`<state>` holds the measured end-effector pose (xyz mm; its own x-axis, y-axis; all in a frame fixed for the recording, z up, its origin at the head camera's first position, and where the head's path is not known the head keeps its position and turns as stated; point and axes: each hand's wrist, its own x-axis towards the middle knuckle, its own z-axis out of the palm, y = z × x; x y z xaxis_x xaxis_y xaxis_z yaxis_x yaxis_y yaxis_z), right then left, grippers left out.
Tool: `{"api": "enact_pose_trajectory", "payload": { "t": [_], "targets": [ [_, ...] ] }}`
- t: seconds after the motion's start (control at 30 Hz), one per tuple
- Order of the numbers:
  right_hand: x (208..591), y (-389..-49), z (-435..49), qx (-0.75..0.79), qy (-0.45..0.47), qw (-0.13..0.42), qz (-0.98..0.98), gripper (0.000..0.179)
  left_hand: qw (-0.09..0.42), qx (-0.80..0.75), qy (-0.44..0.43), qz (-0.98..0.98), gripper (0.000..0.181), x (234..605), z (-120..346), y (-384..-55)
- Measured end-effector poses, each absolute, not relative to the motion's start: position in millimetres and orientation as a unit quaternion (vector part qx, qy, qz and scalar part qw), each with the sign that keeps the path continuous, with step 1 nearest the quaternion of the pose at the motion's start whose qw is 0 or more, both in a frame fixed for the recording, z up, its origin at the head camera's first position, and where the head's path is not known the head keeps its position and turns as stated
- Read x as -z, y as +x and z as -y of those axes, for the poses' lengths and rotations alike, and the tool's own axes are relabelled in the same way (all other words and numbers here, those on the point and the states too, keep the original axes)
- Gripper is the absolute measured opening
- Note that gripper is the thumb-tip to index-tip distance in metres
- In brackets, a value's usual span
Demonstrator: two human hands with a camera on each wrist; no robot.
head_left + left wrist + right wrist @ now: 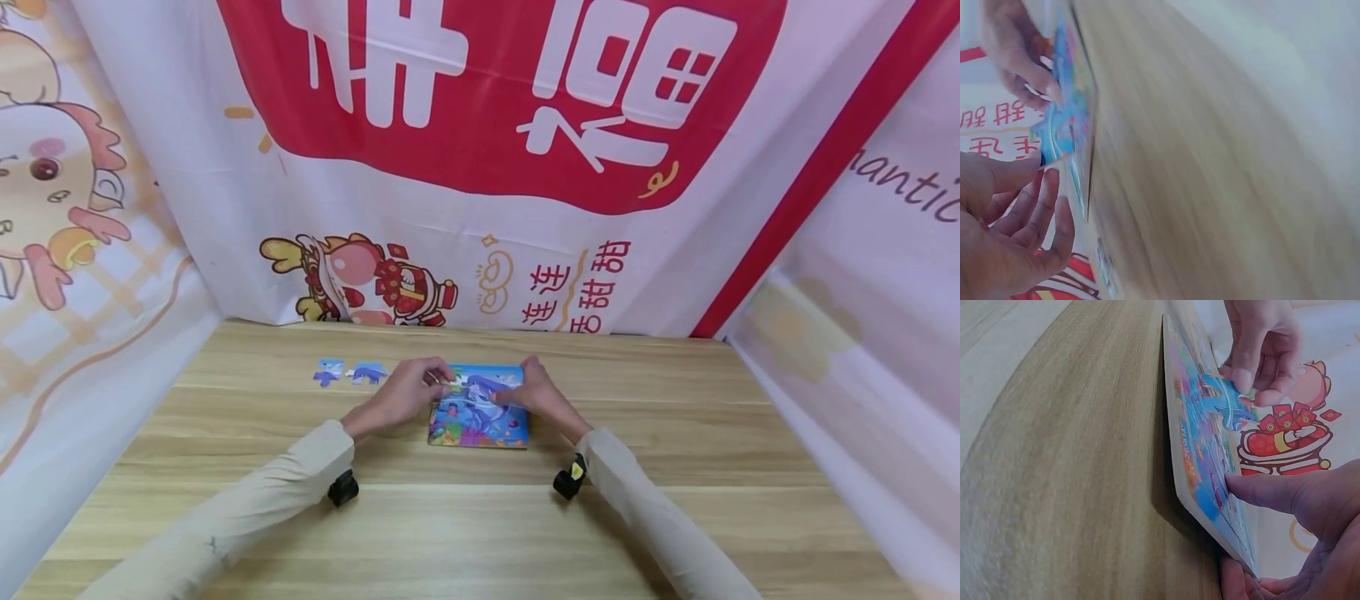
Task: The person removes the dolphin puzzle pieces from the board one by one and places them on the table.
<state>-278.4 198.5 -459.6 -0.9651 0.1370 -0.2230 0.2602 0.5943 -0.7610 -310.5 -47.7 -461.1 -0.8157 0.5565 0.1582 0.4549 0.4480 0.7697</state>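
Note:
A jigsaw puzzle board (480, 427) with a bright undersea picture and a dolphin lies on the table between the hands. My left hand (407, 388) pinches a blue puzzle piece (1230, 403) between thumb and fingers over the board's upper left part. In the right wrist view that piece stands tilted against the board; whether it sits in a slot is unclear. My right hand (543, 395) grips the board's right side, thumb (1266, 490) on the picture and fingers at the edge and underneath. Two loose puzzle pieces, one (328, 372) beside the other (367, 372), lie left of the board.
The wood-grain table (450, 533) spreads around the board. Behind it hangs a printed cloth (420, 183) with red and white characters, and more cloth (847, 275) walls in the sides. A black wrist camera (344, 488) sits under the left sleeve, another (569, 477) under the right.

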Motion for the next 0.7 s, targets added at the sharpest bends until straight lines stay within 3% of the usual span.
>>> {"api": "enact_pose_trajectory", "payload": {
  "t": [0.4,0.7],
  "targets": [
    [457.3,-278.2,-200.1,0.433,0.1,0.068,-0.893,0.073,0.125,-0.554,0.169,-0.805,0.023,441.9,62.4,-311.6],
    [458.2,-275.6,-201.2,0.441,0.088,0.07,-0.89,0.071,0.139,-0.512,0.154,-0.834,0.018,439.9,97.5,-308.4]
  ]
}}
